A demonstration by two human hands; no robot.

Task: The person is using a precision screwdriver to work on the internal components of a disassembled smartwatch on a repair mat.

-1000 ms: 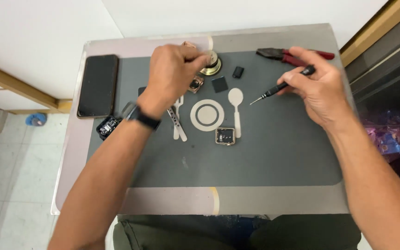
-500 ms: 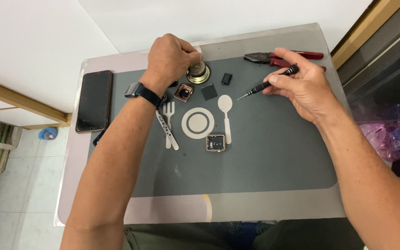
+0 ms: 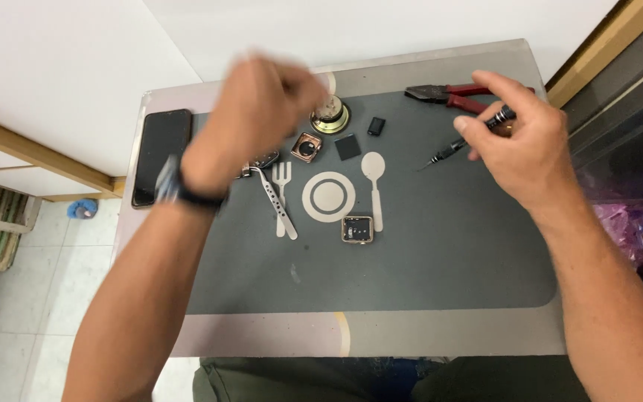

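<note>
Right hand [image 3: 519, 145] pinches a slim black metal screwdriver [image 3: 470, 138], tip angled down over the smooth grey mat [image 3: 426, 253]. Left hand [image 3: 258, 119] is blurry, curled above the round brass piece [image 3: 330, 117]; can't tell its grip. Red-handled pliers [image 3: 452, 94] lie just behind the screwdriver.

**Metal, rubber and glass on the bench**

The grey mat [image 3: 411, 260] looks matt and rubbery. The screwdriver [image 3: 470, 138] has a dark knurled metal handle. The pliers [image 3: 452, 94] show dull steel jaws and glossy red plastic grips. The round brass piece [image 3: 330, 117] gleams. The phone [image 3: 161, 155], far left, is glossy black glass. The small watch case [image 3: 356, 229] has a polished metal rim.
</note>
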